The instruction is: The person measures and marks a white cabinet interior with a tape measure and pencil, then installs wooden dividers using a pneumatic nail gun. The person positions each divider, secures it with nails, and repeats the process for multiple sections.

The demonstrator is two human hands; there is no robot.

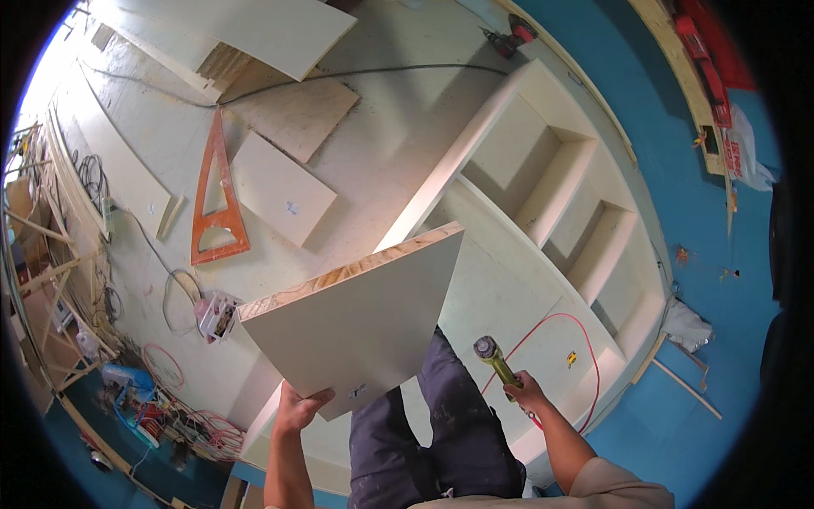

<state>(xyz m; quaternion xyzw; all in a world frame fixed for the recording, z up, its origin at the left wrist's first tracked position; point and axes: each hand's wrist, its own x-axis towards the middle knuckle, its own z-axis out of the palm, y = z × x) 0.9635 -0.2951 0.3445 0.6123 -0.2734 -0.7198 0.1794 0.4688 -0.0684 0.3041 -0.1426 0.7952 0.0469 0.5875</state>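
My left hand (301, 409) grips the lower left corner of a white board (356, 314), tilted so its raw wood edge faces up and away. My right hand (526, 392) is closed around the handle of a green-gold nail gun (498, 360) with a round grey head. A thin red air hose (596, 365) loops near it. Beneath and to the right lies a large white cabinet frame (555, 182) with several compartments. My legs are at its near part. The board hides part of the frame's left side. A small yellow and black object (572, 360) lies inside it.
An orange triangular set square (219, 195) lies left, beside a loose white panel (284, 188). A crate of small items (219, 317) is nearer. Larger boards (246, 30) and a red and black drill (511, 36) lie at the far side. A dark cable (407, 68) crosses there.
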